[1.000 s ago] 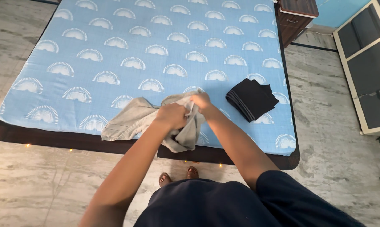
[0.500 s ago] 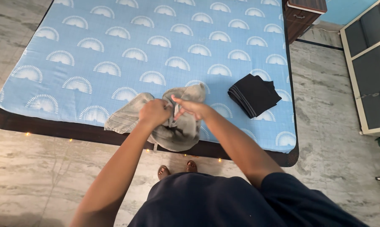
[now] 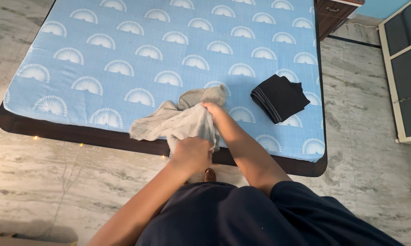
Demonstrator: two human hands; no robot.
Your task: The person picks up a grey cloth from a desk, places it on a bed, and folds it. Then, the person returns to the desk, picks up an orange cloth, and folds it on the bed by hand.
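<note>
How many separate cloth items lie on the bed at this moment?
2. The grey garment is at the bed's near edge, held by the left hand and right hand. The folded black cloth lies apart near the right edge.

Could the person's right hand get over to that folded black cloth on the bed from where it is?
Probably yes: the folded black cloth lies to the right of the right hand with only bare bedsheet between, though that hand now grips the grey garment.

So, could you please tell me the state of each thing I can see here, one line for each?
Grey cloth garment: crumpled, partly on the bed, held by both hands.
Left hand: closed on the garment's lower end.
Right hand: gripping the garment's upper part.
Black folded cloth: neatly folded, lying on the bed, untouched.
Blue patterned bed sheet: spread flat over the mattress.
</note>
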